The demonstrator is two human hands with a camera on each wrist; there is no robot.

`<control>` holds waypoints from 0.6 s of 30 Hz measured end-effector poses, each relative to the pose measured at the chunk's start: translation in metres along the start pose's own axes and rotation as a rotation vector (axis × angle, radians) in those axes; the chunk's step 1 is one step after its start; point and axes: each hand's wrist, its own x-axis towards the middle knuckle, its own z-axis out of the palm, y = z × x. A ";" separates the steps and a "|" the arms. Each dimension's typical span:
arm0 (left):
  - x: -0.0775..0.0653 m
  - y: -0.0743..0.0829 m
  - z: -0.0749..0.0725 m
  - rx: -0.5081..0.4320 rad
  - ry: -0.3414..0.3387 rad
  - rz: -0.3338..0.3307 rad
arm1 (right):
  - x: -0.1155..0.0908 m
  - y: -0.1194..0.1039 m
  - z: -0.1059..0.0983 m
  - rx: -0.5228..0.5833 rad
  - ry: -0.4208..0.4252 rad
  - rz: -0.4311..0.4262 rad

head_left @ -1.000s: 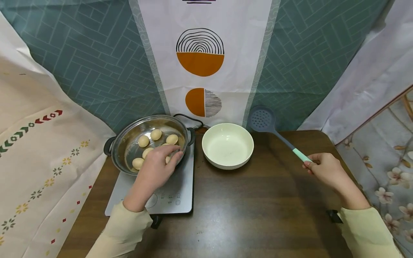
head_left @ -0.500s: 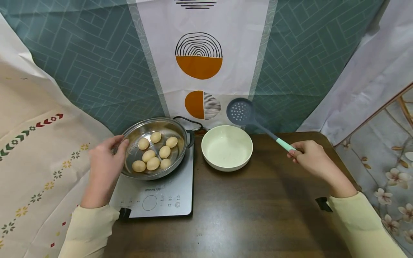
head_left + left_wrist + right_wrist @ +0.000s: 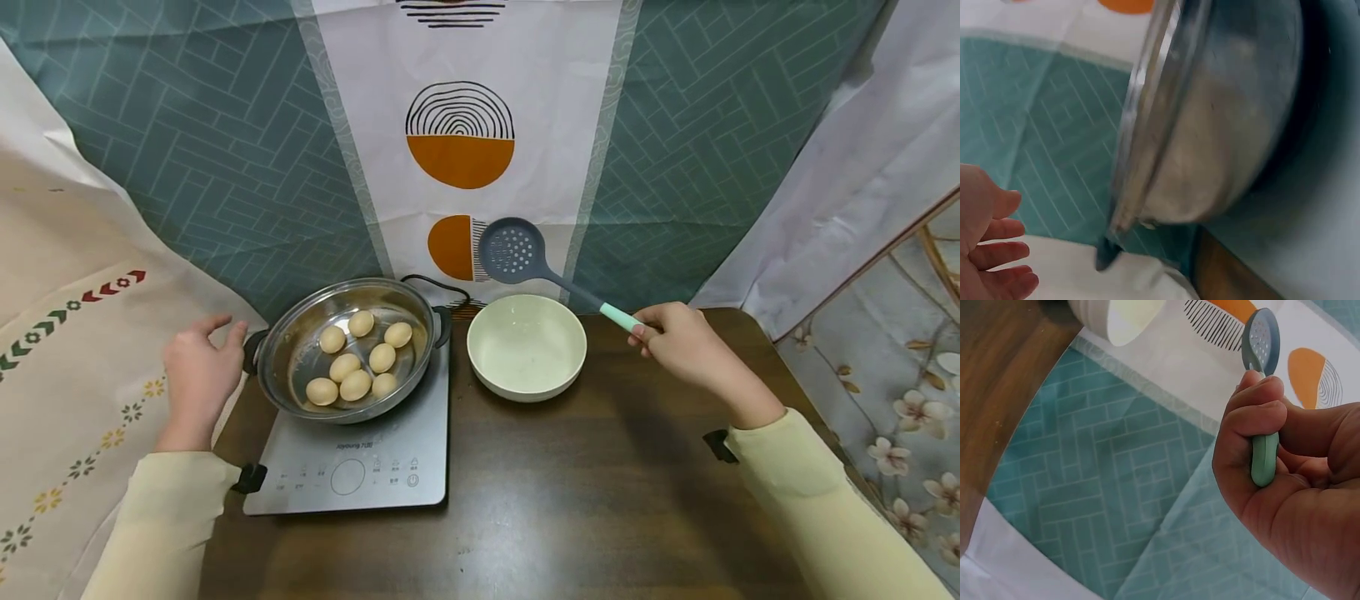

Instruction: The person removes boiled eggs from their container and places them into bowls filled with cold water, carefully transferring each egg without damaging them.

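Observation:
My right hand [image 3: 686,346] grips the mint end of a slotted skimmer [image 3: 512,250], whose blue-grey perforated head is raised behind and above a pale green bowl [image 3: 517,387]. In the right wrist view the fingers [image 3: 1250,419] curl round its handle [image 3: 1264,462]. At the left, my left hand [image 3: 201,367] hovers beside the steel pot's left handle, apart from it, with nothing in its loosely bent fingers. Inside the pot [image 3: 288,400] lie several tan eggs [image 3: 356,385]. The left wrist view shows the pot [image 3: 1147,125] blurred and the left hand [image 3: 991,244] away from it.
Beneath the pot is a silver induction cooker [image 3: 390,483] with a touch panel. A black cord [image 3: 442,283] runs behind the pot. The wooden table [image 3: 570,500] ends at patterned cloths at the back and sides.
My left hand has moved left from above the eggs to beyond the pot's left side. The right hand has carried the skimmer left, from right of the bowl to behind it.

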 end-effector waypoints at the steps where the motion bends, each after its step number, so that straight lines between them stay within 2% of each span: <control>1: 0.002 -0.003 0.001 -0.003 -0.018 -0.009 | 0.001 -0.002 0.001 0.002 0.000 -0.004; 7: 0.009 -0.019 0.008 -0.008 -0.122 -0.053 | 0.011 -0.014 0.002 -0.002 0.013 -0.021; 14: 0.011 -0.031 0.018 -0.003 -0.186 -0.058 | 0.018 -0.023 0.002 -0.006 0.023 -0.014; 18: 0.012 -0.034 0.021 -0.021 -0.212 -0.096 | 0.019 -0.024 0.002 -0.011 0.018 -0.018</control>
